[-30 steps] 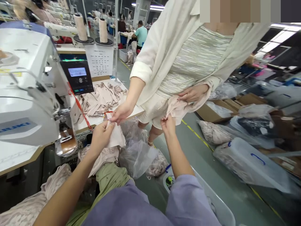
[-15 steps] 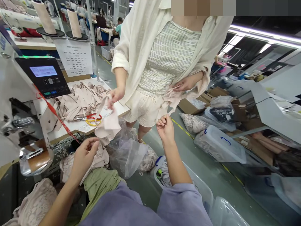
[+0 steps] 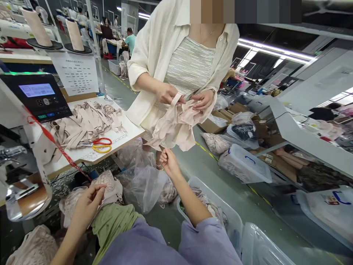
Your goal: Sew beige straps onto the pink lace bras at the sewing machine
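My left hand (image 3: 88, 203) is over my lap near a pale lace bra-like piece (image 3: 111, 184). Its fingers are curled, thumb close to the forefinger, with nothing visible between them. My right hand (image 3: 168, 162) is raised and closed, just below the hanging edge of a bundle of pale pink fabric pieces (image 3: 185, 117). Whatever it may be pinching is hidden. The bundle is held at waist height in both hands (image 3: 169, 94) of a person standing in front of me. Green cloth (image 3: 117, 219) lies across my lap.
On the white table (image 3: 132, 130) at left are a heap of beige straps (image 3: 85, 123) and red-and-yellow scissors (image 3: 102, 144). A sewing machine with a control panel (image 3: 38, 97) stands beside it. Plastic bags (image 3: 143, 184) and clear bins (image 3: 234, 224) fill the floor nearby.
The other person's hand has moved from beside the table to the bundle, bringing a loose pale piece along. My view has shifted, and my right hand now appears lower and farther left.
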Demonstrator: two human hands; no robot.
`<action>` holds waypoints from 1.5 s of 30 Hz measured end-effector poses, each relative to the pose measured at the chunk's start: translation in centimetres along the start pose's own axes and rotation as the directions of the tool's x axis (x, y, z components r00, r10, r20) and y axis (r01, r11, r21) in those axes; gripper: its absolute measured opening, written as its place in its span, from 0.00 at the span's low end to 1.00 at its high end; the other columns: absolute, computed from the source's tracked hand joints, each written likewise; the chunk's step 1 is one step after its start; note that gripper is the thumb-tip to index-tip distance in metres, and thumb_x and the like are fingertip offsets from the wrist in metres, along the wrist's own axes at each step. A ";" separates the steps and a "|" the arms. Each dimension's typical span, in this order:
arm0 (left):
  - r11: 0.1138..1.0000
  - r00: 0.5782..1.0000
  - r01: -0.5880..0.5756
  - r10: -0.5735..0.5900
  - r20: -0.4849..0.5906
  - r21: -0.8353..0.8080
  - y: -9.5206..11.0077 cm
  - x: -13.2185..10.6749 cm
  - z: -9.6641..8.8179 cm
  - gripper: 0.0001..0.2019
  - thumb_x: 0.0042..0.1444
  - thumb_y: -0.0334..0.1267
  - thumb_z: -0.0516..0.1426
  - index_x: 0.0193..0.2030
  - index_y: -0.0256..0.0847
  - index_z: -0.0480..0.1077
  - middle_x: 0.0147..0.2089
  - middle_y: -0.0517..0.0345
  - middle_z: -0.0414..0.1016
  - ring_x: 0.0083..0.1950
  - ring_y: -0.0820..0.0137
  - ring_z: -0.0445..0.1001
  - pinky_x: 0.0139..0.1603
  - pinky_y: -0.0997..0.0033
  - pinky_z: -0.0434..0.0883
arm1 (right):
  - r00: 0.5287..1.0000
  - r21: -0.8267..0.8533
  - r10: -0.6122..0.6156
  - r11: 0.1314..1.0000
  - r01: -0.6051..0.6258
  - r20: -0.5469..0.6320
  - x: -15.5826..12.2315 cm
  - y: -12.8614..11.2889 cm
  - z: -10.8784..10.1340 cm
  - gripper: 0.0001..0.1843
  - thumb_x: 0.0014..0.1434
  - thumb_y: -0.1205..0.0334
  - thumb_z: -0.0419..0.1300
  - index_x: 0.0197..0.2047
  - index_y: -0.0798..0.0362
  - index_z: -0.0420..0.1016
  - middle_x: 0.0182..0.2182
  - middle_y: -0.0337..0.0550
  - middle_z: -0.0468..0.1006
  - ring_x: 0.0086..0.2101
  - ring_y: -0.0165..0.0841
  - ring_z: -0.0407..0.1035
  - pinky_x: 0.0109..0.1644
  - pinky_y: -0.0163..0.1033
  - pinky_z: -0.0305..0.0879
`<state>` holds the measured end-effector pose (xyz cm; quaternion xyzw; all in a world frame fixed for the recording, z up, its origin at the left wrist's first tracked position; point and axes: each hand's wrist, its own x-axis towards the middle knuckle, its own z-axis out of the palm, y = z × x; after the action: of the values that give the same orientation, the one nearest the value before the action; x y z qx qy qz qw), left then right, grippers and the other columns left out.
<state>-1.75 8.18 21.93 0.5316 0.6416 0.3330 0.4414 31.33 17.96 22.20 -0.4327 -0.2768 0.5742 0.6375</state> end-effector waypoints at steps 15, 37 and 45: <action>0.967 0.987 0.153 -0.140 0.076 -0.203 -6.5 -1.7 0.3 0.35 0.40 0.72 0.61 0.38 0.40 0.72 0.22 0.63 0.67 0.26 0.67 0.65 0.28 0.70 0.64 | 0.958 -0.091 0.252 0.966 -0.241 0.138 -3.5 6.8 2.3 0.25 0.50 0.41 0.69 0.30 0.52 0.64 0.20 0.28 0.58 0.21 0.22 0.47 0.27 0.31 0.50; 0.951 0.992 0.123 -0.112 0.054 -0.282 -7.7 -6.1 1.5 0.26 0.52 0.63 0.57 0.36 0.37 0.75 0.23 0.62 0.66 0.25 0.70 0.63 0.28 0.70 0.61 | 0.776 -0.662 0.525 0.725 -0.192 0.350 -10.6 17.0 4.2 0.22 0.48 0.40 0.65 0.31 0.51 0.71 0.24 0.37 0.69 0.26 0.31 0.61 0.32 0.38 0.59; 0.879 0.929 0.297 -0.356 -0.099 -0.374 -14.9 -10.5 0.4 0.23 0.54 0.58 0.56 0.38 0.37 0.72 0.26 0.62 0.67 0.26 0.72 0.64 0.28 0.71 0.61 | 0.669 -0.719 0.321 0.504 0.478 0.670 -8.1 22.7 7.4 0.36 0.51 0.51 0.68 0.61 0.51 0.67 0.64 0.56 0.62 0.65 0.49 0.53 0.69 0.58 0.48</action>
<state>-6.73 -5.23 10.61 0.2984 0.6863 0.4058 0.5246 12.35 11.01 7.17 -0.4020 -0.7762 0.4458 0.1928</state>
